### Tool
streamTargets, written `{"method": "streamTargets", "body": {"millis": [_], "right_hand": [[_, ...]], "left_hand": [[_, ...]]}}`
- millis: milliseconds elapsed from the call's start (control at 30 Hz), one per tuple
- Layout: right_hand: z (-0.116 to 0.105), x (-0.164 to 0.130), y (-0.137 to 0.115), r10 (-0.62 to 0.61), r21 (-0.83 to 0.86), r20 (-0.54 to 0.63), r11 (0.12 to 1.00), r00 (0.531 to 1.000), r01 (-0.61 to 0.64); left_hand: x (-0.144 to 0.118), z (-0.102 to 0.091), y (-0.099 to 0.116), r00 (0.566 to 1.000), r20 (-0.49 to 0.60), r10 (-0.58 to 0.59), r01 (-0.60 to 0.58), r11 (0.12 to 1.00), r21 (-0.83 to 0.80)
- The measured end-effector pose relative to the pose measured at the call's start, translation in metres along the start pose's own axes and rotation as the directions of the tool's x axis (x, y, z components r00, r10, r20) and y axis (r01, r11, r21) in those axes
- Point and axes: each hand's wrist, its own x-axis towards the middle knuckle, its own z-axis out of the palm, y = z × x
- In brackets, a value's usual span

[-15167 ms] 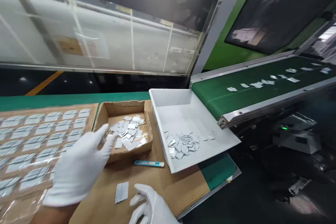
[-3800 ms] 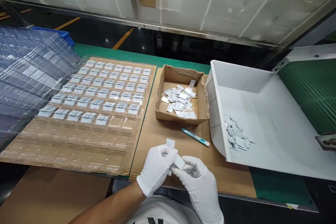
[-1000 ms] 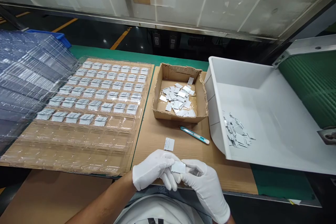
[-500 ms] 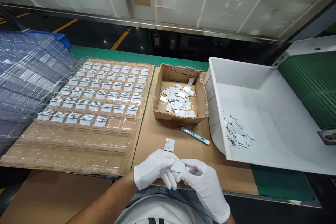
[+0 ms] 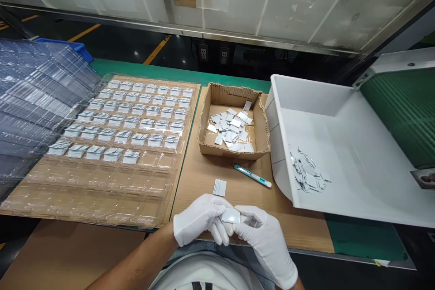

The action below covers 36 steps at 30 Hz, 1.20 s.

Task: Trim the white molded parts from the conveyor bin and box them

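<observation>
Two hands (image 5: 231,224), one cutter (image 5: 252,176)

I see a clear blister tray (image 5: 102,181) on the left, a cardboard box (image 5: 234,152) of white pieces mid-worktop, a teal knife (image 5: 252,176) near it, a white bin (image 5: 340,99) right
</observation>
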Motion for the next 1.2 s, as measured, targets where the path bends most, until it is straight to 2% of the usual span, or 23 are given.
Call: {"method": "streamTargets", "body": {"millis": [833, 967, 1033, 1100, 1200], "right_hand": [[0.001, 0.001, 0.003, -0.017, 0.040, -0.005, 0.999, 1.000, 0.017], [0.001, 0.000, 0.002, -0.037, 0.007, -0.006, 0.999, 0.999, 0.037], [0.000, 0.000, 0.005, -0.077, -0.040, -0.024, 0.996, 0.997, 0.076], [0.000, -0.001, 0.012, -0.180, -0.109, -0.055, 0.979, 0.982, 0.174], [0.003, -0.005, 0.028, -0.405, -0.232, -0.123, 0.899, 0.906, 0.370]], "left_hand": [[-0.001, 0.001, -0.002, 1.000, -0.008, 0.006, -0.007, 1.000, -0.014], [0.001, 0.000, -0.002, 1.000, -0.009, 0.005, -0.005, 1.000, -0.016], [0.002, -0.001, -0.002, 1.000, -0.004, 0.008, -0.008, 1.000, -0.013], [0.003, 0.001, -0.002, 1.000, -0.013, 0.027, -0.027, 1.000, 0.010], [0.005, 0.004, -0.002, 0.997, -0.066, 0.028, -0.025, 0.999, 0.033]]}}
